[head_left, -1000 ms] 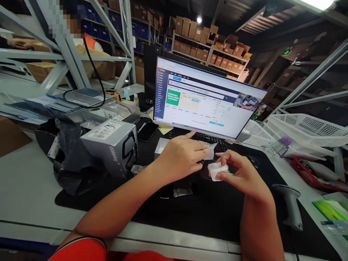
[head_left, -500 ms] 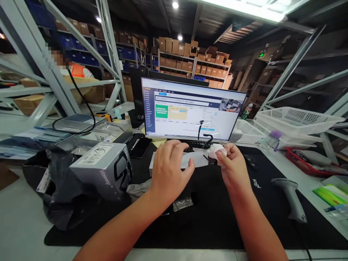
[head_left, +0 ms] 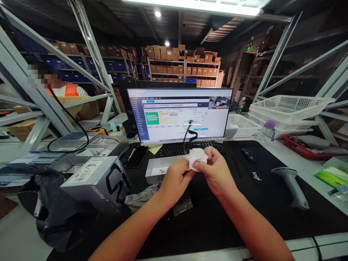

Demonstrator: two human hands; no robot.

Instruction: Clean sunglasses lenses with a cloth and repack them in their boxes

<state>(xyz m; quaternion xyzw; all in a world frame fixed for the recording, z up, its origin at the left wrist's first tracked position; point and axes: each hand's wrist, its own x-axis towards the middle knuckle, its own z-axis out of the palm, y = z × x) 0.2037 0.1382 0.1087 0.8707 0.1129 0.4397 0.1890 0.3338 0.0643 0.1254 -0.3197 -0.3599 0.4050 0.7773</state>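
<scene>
Both of my hands are raised together over the black desk mat [head_left: 217, 217], in front of the keyboard [head_left: 190, 148]. My left hand [head_left: 174, 177] and my right hand [head_left: 216, 170] pinch a small crumpled white wrapper [head_left: 196, 156] between their fingers. A thin black hooked part [head_left: 189, 132] sticks up out of the wrapper in front of the monitor [head_left: 181, 115]. A small open white box [head_left: 156, 168] lies just left of my hands.
A grey product box [head_left: 95, 181] rests on a black plastic bag [head_left: 54, 210] at left, next to a phone [head_left: 136, 156]. A barcode scanner [head_left: 292, 185] and mouse [head_left: 248, 155] lie at right, with white baskets [head_left: 288, 108] behind. Another person in an orange vest [head_left: 66, 90] stands beyond the shelving.
My left hand has come up from the mat to join my right hand on the white wrapper. The camera has tilted upward, so the monitor sits lower in view.
</scene>
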